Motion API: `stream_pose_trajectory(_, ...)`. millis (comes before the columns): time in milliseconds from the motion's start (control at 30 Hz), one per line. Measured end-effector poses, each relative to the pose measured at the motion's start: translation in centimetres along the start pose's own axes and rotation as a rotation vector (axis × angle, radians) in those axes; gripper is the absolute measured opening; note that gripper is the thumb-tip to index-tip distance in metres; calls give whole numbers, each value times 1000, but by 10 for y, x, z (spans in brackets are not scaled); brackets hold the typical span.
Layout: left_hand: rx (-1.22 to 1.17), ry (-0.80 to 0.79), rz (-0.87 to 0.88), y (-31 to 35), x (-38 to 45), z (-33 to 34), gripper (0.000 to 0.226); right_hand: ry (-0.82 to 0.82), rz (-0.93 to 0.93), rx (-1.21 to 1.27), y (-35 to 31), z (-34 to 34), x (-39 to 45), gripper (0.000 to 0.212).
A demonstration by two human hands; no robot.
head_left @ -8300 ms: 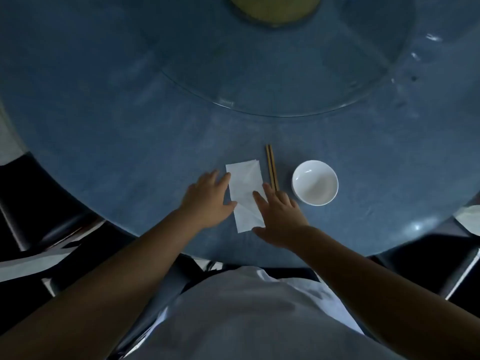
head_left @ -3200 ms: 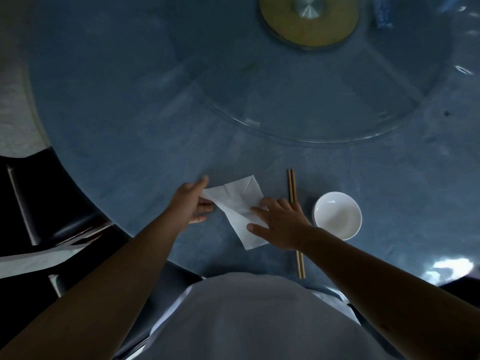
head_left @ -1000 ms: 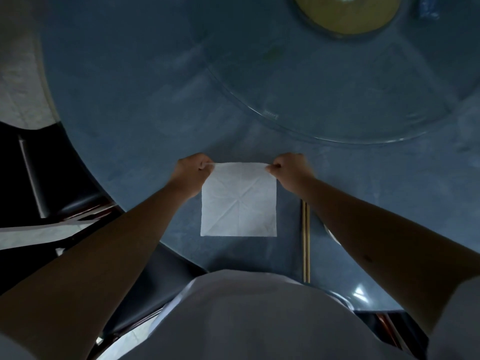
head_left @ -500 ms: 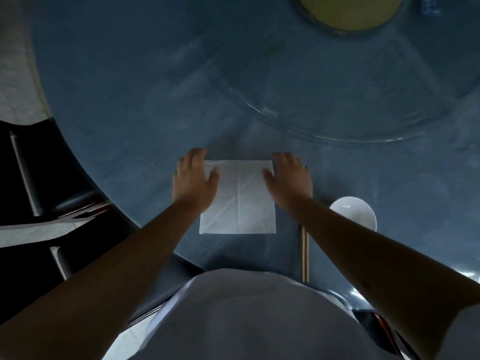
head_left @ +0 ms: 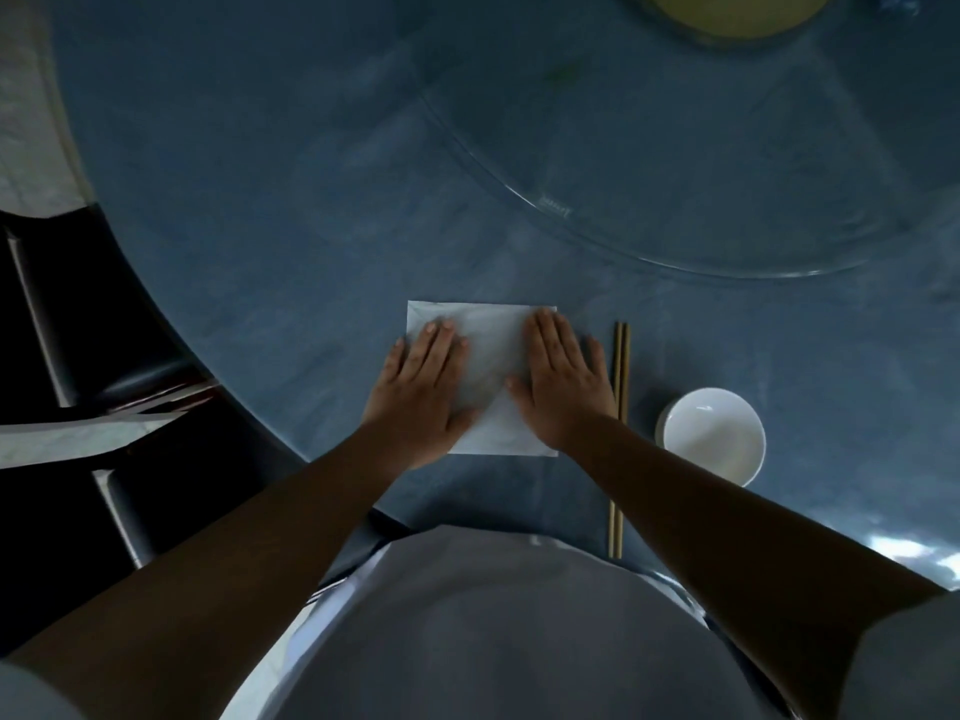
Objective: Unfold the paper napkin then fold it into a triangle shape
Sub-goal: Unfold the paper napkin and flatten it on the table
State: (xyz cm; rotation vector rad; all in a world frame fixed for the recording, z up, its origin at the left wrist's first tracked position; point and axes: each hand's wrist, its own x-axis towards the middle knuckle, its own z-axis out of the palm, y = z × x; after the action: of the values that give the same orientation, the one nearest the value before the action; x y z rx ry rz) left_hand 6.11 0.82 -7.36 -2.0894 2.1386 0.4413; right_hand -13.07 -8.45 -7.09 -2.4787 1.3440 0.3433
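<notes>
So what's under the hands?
The white napkin, spread flat on the blue table. The left hand and right hand cover its sides, so any creases there are hidden.

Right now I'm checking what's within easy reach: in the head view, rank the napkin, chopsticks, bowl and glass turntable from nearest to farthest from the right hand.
1. Napkin: under the right hand, touching it.
2. Chopsticks: just right of that hand.
3. Bowl: farther right, beyond the chopsticks.
4. Glass turntable: farthest, across the table.
</notes>
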Motion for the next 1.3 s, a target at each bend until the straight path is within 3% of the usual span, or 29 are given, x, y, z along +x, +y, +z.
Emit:
stream_pose_trajectory(367,-34,30,-73,-10,-9,-1,92,48,166,50,-1,-9,-3,84)
stream_pose_trajectory(500,-47,67,-29,4,-5,-4,89,15,-145,-17,-16,-3,-16,84)
stream_pose_trajectory(567,-30,66,24,7,-5,-2,85,-23,-196,-40,-19,1,-21,81)
stream_pose_trajectory(1300,-19,-47,-86,-24,-28,1,94,84,146,-61,17,-29,5,68)
